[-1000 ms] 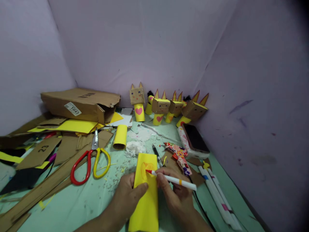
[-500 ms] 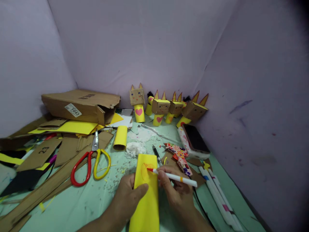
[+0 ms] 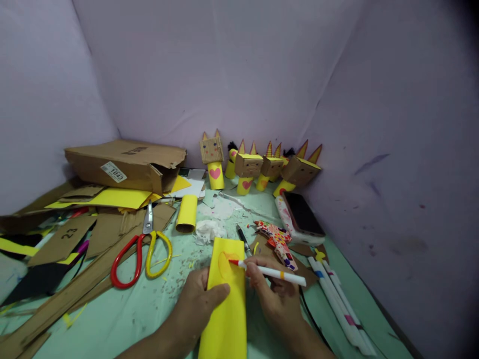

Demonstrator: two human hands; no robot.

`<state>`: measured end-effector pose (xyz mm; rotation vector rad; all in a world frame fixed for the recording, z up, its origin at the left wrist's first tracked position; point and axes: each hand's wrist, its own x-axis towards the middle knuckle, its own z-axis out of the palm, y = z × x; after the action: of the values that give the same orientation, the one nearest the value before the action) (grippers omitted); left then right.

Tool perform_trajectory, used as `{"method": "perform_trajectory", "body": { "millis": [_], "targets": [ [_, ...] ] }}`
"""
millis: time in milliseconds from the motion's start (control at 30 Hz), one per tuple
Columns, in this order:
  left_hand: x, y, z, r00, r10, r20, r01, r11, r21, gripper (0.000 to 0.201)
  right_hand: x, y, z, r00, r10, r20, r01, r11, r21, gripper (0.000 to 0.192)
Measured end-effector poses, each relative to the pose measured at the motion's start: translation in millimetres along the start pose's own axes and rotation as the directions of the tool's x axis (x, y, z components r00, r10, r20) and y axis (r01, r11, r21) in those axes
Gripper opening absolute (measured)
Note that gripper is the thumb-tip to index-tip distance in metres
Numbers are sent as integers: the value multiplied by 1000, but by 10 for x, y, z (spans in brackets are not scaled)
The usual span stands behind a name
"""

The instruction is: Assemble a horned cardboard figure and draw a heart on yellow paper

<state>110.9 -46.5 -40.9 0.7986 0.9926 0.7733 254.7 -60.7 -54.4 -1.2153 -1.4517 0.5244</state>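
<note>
Yellow paper strip [image 3: 226,294] lies pinned on the green worktop [image 3: 123,314] under the left hand [image 3: 196,304], while right hand [image 3: 275,296] fingers grip a red-tipped marker [image 3: 267,270] on it, scissors [image 3: 144,252] and cardboard figures [image 3: 258,164] beyond.

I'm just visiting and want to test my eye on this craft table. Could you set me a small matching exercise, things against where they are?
Things:
1. marker
2. scissors
3. phone
4. yellow paper

Places:
A. lying near the right wall
B. in the right hand
C. pinned by the left hand
D. lying on cardboard strips, left of the hands

Pairs: 1-B, 2-D, 3-A, 4-C
</note>
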Motion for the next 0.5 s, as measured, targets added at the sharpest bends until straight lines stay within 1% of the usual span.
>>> {"method": "perform_trajectory", "body": {
  "millis": [67,133,233,367,433,500],
  "targets": [
    [4,-7,-8,1000,-2,8,2,1000,-16,19,7,-17,-8,998,-34,58,34,999,10,13],
    [13,-12,-19,1000,-6,17,6,1000,-25,21,18,-32,-17,995,-61,81,59,998,28,13],
    [27,-13,-45,998,-34,44,35,999,-15,22,36,-35,-34,997,-67,41,65,997,40,11],
    [29,-3,-75,993,-69,96,70,998,-2,23,51,-14,-49,993,-111,27,109,993,52,11],
    [25,4,-78,991,-79,111,80,997,1,24,56,-15,-58,997,-71,23,70,997,38,11],
    [20,10,-74,989,-84,118,84,996,4,23,59,-24,-73,999,-8,49,6,999,33,13]
  ]
}}
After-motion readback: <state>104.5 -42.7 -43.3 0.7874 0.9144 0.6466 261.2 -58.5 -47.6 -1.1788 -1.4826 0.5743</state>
